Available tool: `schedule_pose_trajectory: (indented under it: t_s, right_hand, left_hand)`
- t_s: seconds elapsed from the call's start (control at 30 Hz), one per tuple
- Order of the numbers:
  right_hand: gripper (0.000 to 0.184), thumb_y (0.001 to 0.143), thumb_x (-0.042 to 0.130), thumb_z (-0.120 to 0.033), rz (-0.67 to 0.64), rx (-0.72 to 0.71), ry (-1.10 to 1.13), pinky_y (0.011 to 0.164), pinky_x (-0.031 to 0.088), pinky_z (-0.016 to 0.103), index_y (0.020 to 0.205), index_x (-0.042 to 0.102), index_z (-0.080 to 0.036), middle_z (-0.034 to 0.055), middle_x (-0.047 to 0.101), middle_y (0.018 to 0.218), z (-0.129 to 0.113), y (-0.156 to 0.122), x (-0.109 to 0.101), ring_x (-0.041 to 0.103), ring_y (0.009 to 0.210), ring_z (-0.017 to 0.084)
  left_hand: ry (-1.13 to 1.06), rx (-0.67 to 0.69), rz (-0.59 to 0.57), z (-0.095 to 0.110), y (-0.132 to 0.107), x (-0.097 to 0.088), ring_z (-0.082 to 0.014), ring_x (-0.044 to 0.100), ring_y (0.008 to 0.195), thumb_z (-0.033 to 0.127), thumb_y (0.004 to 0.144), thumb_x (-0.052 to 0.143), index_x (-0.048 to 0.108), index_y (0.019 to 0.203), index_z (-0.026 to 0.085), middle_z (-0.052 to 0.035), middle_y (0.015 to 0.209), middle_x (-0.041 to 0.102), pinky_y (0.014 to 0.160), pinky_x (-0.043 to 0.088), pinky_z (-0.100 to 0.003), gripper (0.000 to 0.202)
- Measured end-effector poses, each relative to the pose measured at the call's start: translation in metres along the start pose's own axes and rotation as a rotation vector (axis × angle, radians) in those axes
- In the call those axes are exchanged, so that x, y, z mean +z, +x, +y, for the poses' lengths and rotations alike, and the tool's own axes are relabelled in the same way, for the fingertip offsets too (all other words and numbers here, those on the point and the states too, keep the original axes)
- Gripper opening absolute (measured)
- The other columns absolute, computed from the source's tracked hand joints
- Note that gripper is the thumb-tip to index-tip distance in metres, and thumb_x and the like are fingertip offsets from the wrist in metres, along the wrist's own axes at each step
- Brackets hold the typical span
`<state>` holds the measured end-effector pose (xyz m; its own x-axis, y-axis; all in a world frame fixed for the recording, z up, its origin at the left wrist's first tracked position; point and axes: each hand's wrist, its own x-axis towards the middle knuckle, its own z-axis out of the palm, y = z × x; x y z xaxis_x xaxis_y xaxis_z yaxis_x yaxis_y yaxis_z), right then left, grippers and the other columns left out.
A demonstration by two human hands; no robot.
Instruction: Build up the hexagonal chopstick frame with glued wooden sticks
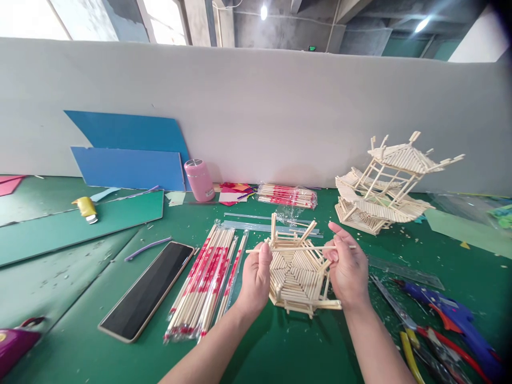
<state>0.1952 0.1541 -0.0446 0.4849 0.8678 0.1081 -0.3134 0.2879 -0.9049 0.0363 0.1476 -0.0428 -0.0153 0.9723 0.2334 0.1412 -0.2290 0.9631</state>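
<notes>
My left hand [256, 280] and my right hand [349, 266] together pinch one thin bamboo stick [298, 248], held level across the top of a small hexagonal structure of glued sticks [298, 274] that sits on the green mat between them. The left hand grips the stick near its left end, the right near its right end. A few upright posts rise from the structure's rim behind the stick.
Packs of wrapped chopsticks [206, 280] and a phone [148, 290] lie at the left. A finished stick pavilion [386, 184] stands at the back right. A blue glue gun [452, 314], pliers [416, 341] and a clear ruler [404, 269] lie at the right. A pink cup [199, 180] stands by the wall.
</notes>
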Motion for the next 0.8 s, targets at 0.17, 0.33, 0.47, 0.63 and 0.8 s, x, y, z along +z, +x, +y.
schedule_pose_trajectory:
  t_s: [0.17,0.33,0.47,0.63,0.8]
  right_hand:
    - [0.027,0.077,0.057,-0.029,-0.002,-0.001,-0.004,0.046,0.022,0.020,0.101,0.059,-0.017,-0.0083,0.036,0.050,-0.0011,-0.0012,0.0002,0.029,0.046,0.005]
    - [0.027,0.077,0.057,-0.028,-0.002,-0.003,-0.013,0.046,0.022,0.020,0.101,0.059,-0.017,-0.0082,0.036,0.050,-0.0022,-0.0015,0.0003,0.029,0.047,0.006]
    - [0.028,0.076,0.057,-0.029,0.000,-0.009,-0.014,0.045,0.022,0.020,0.101,0.059,-0.017,-0.0083,0.036,0.050,-0.0013,-0.0012,0.0012,0.029,0.046,0.006]
    - [0.028,0.076,0.057,-0.030,-0.004,-0.011,-0.012,0.045,0.022,0.020,0.101,0.059,-0.017,-0.0082,0.036,0.051,-0.0002,-0.0012,0.0013,0.029,0.046,0.006]
    - [0.029,0.075,0.057,-0.032,0.000,-0.001,-0.012,0.043,0.021,0.020,0.101,0.059,-0.018,-0.0081,0.035,0.050,-0.0003,-0.0001,0.0015,0.028,0.045,0.006]
  left_hand:
    - [-0.003,0.000,0.001,-0.0007,0.0002,0.0000,-0.0126,0.028,0.052,0.048,0.088,0.024,0.026,0.055,0.021,0.0038,0.055,0.028,0.054,0.028,-0.026,0.043]
    - [-0.015,-0.004,-0.009,0.0000,0.0004,-0.0003,-0.0127,0.028,0.052,0.047,0.088,0.024,0.026,0.054,0.021,0.0037,0.055,0.028,0.054,0.027,-0.026,0.043]
    - [-0.033,-0.011,-0.007,-0.0002,0.0003,-0.0010,-0.0128,0.027,0.053,0.046,0.088,0.023,0.027,0.054,0.021,0.0035,0.056,0.028,0.053,0.025,-0.026,0.042]
    - [-0.075,-0.017,-0.014,-0.0039,-0.0005,-0.0019,-0.0126,0.026,0.053,0.049,0.088,0.021,0.028,0.056,0.021,0.0038,0.057,0.027,0.051,0.024,-0.025,0.043]
    - [-0.129,-0.025,-0.027,-0.0085,-0.0016,-0.0016,-0.0131,0.029,0.056,0.051,0.087,0.009,0.029,0.059,0.021,0.0027,0.061,0.029,0.051,0.026,-0.025,0.046]
